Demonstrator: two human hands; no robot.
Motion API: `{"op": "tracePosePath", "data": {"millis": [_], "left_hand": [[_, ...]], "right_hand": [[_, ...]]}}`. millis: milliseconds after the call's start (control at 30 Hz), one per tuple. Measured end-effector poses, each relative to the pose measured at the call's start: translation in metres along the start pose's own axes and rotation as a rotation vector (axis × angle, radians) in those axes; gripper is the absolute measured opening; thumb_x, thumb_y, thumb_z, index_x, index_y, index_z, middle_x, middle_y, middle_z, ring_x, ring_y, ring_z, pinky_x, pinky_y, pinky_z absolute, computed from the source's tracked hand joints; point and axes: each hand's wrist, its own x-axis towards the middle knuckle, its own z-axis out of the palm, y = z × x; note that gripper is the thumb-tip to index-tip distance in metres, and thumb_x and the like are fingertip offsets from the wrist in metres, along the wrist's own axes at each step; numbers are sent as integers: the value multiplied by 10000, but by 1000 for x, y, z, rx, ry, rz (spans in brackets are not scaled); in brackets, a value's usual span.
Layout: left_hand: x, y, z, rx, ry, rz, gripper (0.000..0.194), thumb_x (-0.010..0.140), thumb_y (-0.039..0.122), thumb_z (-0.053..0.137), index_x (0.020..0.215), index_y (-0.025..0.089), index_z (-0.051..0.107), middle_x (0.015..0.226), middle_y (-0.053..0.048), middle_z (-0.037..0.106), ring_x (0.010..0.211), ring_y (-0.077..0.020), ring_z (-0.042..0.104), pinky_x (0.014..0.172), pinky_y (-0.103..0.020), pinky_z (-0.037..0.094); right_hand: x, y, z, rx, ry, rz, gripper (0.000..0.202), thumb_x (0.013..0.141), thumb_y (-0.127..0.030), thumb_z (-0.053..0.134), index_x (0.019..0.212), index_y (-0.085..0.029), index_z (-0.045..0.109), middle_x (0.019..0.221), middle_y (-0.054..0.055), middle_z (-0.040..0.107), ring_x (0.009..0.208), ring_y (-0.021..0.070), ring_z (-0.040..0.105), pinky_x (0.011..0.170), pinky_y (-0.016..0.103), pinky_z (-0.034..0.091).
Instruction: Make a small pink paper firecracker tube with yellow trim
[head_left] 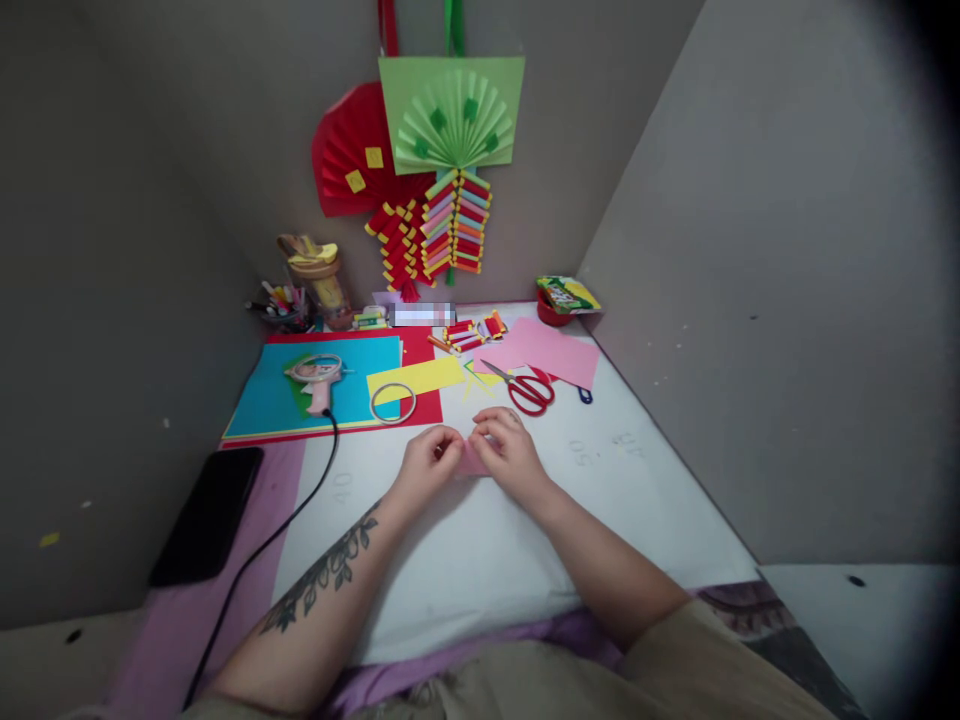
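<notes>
White table (pixel 525 540) fills a grey-walled corner where paper fans (pixel 450 120) hang. Coloured paper sheets (pixel 337 400), a glue gun (pixel 315 375), a tape ring (pixel 392 402) and red scissors (pixel 529 388) lie at the back. Both forearms reach forward. Left hand (pixel 427 465) and right hand (pixel 510 450) meet mid-table, fingers curled and pinching a small pink paper piece (pixel 472 460) between them on the tabletop.

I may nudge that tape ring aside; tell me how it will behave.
The tape ring lies flat on the yellow strip, so it probably slides rather than rolls. It looks thin and hollow, so likely light. Stood on edge, it could roll.
</notes>
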Motion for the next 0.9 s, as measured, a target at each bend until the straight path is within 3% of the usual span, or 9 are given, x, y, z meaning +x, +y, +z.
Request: {"op": "tracePosePath", "data": {"millis": [133,300,533,900], "left_hand": [[0,1,-2,38,28,43,121,809,217,489,735,167,571,698,8,587,625,-108,518,577,-219,410],[-2,0,-3,99,62,166,104,793,185,505,747,176,598,721,-5,593,663,-122,532,611,-239,420],[-4,3,-5,165,-1,284,124,830,200,483,801,182,601,727,-13,571,686,-128,524,625,-249,419],[-4,1,-2,113,-7,252,110,819,191,497,778,181,598,720,-10,571,673,-125,528,617,-244,415]], "right_hand": [[-6,-5,0,-173,64,-104,169,806,-211,565,960,-225,634,1018,85,579,1015,244,475,914,440,369],[-10,-15,-1,-284,27,-132,127,822,-198,549,867,-232,662,879,73,596,891,234,468,853,429,360],[-7,-15,-1,-138,0,-51,139,791,-157,555,821,-228,671,841,57,591,868,217,494,817,401,391],[-3,-8,-1,124,8,97,141,753,-144,581,739,-232,690,777,27,576,816,176,544,759,323,447]]}}
